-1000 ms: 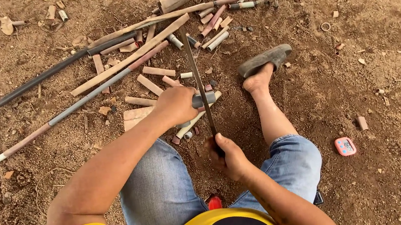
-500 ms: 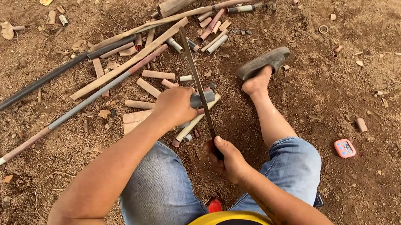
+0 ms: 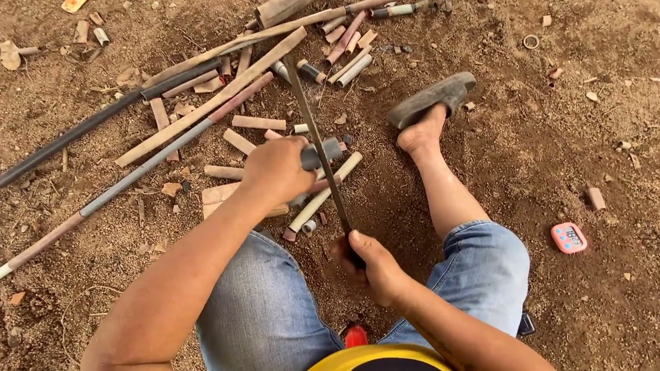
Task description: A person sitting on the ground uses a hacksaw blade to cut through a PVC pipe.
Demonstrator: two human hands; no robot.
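Barely anything has shifted since the earlier frame. Left hand (image 3: 278,169) grips a short grey pipe piece (image 3: 325,153). Right hand (image 3: 374,265) clenches the long blade (image 3: 314,133) crossing it.

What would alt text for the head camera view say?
Seated on bare dirt, a person's left hand steadies a short grey pipe piece while the right hand grips a long thin saw blade laid across it. Cut pipe pieces and long poles lie scattered ahead.
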